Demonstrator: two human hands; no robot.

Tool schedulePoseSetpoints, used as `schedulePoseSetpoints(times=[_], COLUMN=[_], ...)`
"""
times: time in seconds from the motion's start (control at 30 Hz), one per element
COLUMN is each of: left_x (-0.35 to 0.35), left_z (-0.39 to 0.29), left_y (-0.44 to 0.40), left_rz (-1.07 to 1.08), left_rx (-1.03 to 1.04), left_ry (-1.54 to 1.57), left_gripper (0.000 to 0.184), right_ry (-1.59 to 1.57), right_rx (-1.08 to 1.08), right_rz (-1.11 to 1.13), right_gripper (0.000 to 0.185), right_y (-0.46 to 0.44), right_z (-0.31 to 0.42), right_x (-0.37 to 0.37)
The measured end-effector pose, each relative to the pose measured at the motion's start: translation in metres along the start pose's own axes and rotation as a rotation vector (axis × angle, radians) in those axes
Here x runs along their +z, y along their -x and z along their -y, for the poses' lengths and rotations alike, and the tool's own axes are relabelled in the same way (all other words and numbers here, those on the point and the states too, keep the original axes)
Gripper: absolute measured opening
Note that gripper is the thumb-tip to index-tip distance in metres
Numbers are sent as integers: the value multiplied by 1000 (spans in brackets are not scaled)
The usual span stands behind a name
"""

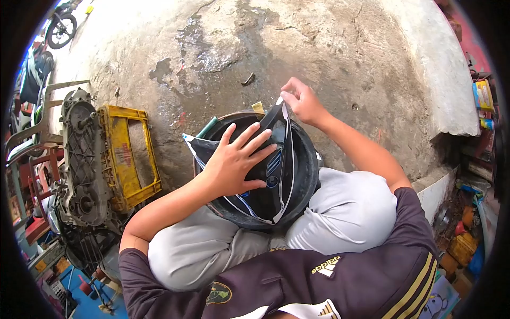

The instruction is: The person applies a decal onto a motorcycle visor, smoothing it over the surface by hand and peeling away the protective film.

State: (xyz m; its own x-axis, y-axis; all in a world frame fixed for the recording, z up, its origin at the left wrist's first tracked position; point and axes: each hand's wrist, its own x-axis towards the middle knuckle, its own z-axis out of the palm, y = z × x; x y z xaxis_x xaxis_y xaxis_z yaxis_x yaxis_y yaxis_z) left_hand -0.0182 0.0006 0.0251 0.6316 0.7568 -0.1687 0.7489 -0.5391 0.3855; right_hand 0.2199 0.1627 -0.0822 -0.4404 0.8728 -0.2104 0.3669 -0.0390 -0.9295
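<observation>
A black, glossy panel with white edges and blue markings (272,181) rests across the mouth of a round black tub (304,183), between my knees. It looks like a motorcycle body panel, but I cannot be sure. My left hand (236,162) lies over its middle, fingers spread, palm side down. Beyond it, my right hand (304,103) pinches the narrow, whitish far tip of the panel between thumb and forefinger. Whether that tip is the panel itself or a film on it I cannot make out. A green rod-like end (206,128) shows at the tub's left rim.
A yellow crate (130,199) stands at left, with a metal engine casing (85,159) against it. Wet patches mark the concrete floor (329,58); a small dark scrap (248,79) lies there. A concrete ledge (451,95) and cluttered parts line the right side.
</observation>
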Motion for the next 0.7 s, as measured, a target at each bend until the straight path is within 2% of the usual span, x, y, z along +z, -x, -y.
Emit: schedulePoseSetpoints(times=[0.07, 0.2, 0.4, 0.5, 0.63, 0.7], left_x=[1, 0, 0, -1, 0, -1], left_z=[1, 1, 1, 2, -1, 1], left_y=[0, 1, 0, 1, 1, 1], left_rz=[-8, -19, -4, -15, -14, -14], left_rx=[-4, 4, -1, 7, 5, 4], left_ry=[2, 2, 3, 4, 0, -7], left_gripper=[91, 91, 90, 90, 90, 90], right_ry=[58, 35, 155, 38, 48, 148], right_rx=[-47, -13, -14, -73, -62, -33], right_rz=[-66, 23, -19, 33, -19, -1], right_gripper=[17, 17, 18, 18, 17, 15], right_y=[-6, -5, -4, -5, -8, 0], right_z=[0, 0, 19, -6, -8, -4], right_x=[0, -3, -6, -3, -9, -9])
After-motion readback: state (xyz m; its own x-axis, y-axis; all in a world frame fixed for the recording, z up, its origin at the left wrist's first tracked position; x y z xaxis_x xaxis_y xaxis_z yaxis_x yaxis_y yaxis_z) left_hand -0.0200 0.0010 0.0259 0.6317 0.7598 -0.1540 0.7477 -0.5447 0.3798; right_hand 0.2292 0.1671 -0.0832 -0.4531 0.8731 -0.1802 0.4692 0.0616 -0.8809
